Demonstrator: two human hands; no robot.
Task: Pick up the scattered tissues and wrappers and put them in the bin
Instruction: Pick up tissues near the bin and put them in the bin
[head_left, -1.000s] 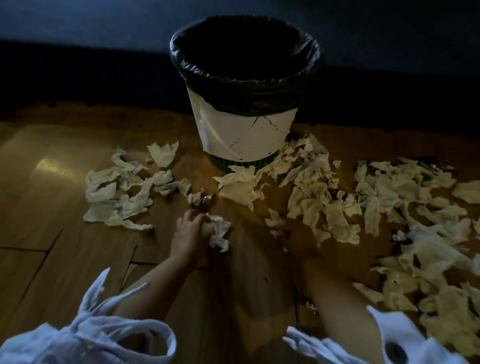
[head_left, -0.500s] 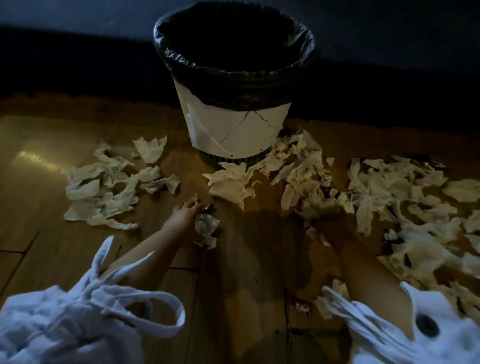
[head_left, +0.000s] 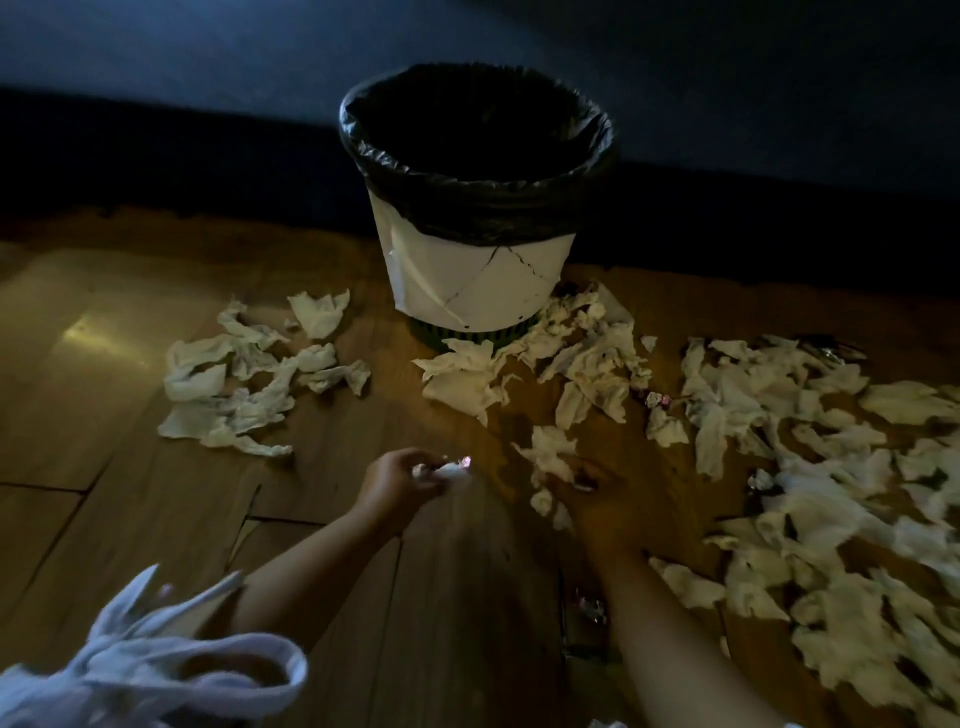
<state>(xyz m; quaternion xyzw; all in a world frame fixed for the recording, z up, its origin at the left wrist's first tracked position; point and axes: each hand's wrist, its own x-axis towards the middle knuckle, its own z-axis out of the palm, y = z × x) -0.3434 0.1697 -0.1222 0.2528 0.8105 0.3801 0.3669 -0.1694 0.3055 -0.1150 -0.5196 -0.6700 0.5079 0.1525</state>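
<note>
On the far left of the wooden floor (head_left: 130, 519) a loose cluster of tissues (head_left: 244, 384) is lying untouched, well apart from both hands. Nearer the middle, the left hand (head_left: 400, 480) is hovering low over the boards with its fingers curled round a crumpled tissue (head_left: 448, 471), and a small shiny wrapper (head_left: 466, 461) is glinting at the wad's far tip (the one bright spot in this dim view). Beyond it the bin (head_left: 467, 291) is standing upright against the dark wall, with its black liner (head_left: 363, 150) folded over the rim and its mouth open. The right hand (head_left: 587, 499) is sitting low in shadow, touching a white tissue (head_left: 550, 452). The light there is too poor to tell whether the fingers are curling on it or lying flat. Farther right, a wide spread of tissues (head_left: 810, 467) is covering the floor. The step in hand looks like gathering: the left is loaded and the right is at its piece. Next, the right is needing a firm pinch. Then both hands will be needing a lift up and over the rim before letting go, since light paper released short would be drifting back onto the floor.
</note>
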